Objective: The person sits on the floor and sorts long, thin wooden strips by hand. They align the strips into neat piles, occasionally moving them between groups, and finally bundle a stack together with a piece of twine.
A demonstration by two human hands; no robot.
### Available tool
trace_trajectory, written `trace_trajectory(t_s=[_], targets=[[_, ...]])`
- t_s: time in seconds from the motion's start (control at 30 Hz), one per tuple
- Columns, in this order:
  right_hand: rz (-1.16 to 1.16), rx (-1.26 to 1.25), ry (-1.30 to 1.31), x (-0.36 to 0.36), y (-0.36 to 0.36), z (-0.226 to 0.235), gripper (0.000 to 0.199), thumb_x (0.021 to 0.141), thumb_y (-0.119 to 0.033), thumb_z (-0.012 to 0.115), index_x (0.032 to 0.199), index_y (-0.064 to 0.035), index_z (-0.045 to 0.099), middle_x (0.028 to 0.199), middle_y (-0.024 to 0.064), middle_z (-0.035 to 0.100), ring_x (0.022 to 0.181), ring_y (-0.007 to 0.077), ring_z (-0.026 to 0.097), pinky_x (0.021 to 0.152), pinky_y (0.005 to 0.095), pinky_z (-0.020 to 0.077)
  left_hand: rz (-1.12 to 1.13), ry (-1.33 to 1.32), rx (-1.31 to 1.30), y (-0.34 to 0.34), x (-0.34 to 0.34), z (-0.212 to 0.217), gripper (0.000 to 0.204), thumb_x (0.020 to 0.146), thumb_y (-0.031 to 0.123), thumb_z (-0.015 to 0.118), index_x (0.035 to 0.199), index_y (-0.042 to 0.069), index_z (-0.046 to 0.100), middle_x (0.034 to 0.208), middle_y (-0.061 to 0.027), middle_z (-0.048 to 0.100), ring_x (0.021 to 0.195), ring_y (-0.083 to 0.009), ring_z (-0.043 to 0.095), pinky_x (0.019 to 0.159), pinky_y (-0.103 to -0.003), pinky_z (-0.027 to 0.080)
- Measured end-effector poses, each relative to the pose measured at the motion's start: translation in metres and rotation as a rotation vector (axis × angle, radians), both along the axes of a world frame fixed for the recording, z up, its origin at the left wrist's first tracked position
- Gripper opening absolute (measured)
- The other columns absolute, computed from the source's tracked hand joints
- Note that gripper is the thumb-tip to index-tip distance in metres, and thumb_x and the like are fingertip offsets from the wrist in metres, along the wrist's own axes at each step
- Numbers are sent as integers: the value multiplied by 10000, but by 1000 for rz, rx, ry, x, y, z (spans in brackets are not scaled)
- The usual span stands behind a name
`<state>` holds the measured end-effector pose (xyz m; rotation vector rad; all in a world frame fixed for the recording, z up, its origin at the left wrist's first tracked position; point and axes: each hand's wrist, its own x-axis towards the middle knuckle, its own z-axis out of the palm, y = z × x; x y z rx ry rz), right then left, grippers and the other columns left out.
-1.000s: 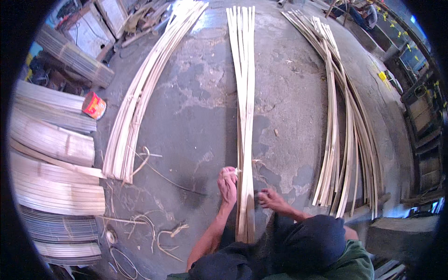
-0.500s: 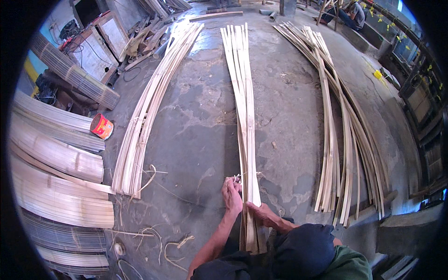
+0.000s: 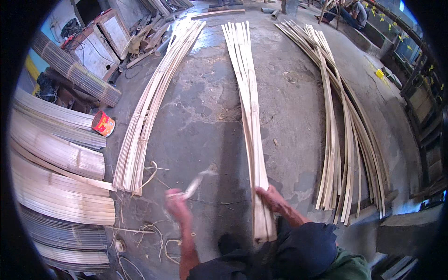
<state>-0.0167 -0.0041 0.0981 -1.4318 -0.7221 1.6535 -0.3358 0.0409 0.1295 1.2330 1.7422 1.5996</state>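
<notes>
A long bundle of pale bamboo strips (image 3: 253,123) runs from my knees toward the far middle of the floor, its far ends fanned out. My right hand (image 3: 272,199) is closed round its near part, from the right side. Off to the left of the bundle, my left hand (image 3: 178,207) is raised and smeared by motion. From its closed fingers a thin pale tie strip (image 3: 193,185) sticks out, also blurred. The near ends of the bundle lie between my dark-clothed knees (image 3: 305,249).
Another bamboo bundle (image 3: 156,105) lies left, and loose strips (image 3: 333,126) spread at right. Rolled slat mats (image 3: 60,198) line the left side beside a red tin (image 3: 103,124). Scraps of tie strip (image 3: 161,242) litter the floor. A person (image 3: 357,16) sits far right.
My left hand has moved from beside the bundle out to the left, carrying the pale tie strip. My right hand stays on the bundle, whose near end has shifted slightly right.
</notes>
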Motion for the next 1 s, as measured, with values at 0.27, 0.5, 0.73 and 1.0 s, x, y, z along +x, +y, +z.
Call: trace_trajectory(t_s=[0.27,0.5,0.73,1.0], targets=[[-13,-68,277,24,11,-50,500,873,-285,709,1237,-48,461,952,73,623,837,180,640,726,374,563,386,1143,-739,-62,-138,41,733,836,229,674,1459,50,330,1456,-273,341,1391,-394,278,1129,-494,231],[12,60,-14,-18,42,-74,559,829,-323,753,1229,-28,496,1001,61,595,887,150,566,743,326,511,-581,-409,-427,-76,3,-45,686,959,366,566,1454,-18,287,1384,-202,456,1246,-266,485,1054,-417,371],[-113,221,-180,-36,46,-27,671,808,-377,741,1241,52,460,1047,145,593,937,224,585,805,368,495,-921,-836,-828,-60,131,-64,486,843,106,713,1251,34,459,1071,-72,606,959,-179,615,861,-359,513],[-105,215,-226,-19,27,-30,688,819,-386,740,1257,59,450,1110,156,586,1015,195,556,881,344,467,-899,-831,-764,-82,152,-71,554,825,19,683,1313,64,425,1113,-81,610,972,-201,633,872,-371,530]])
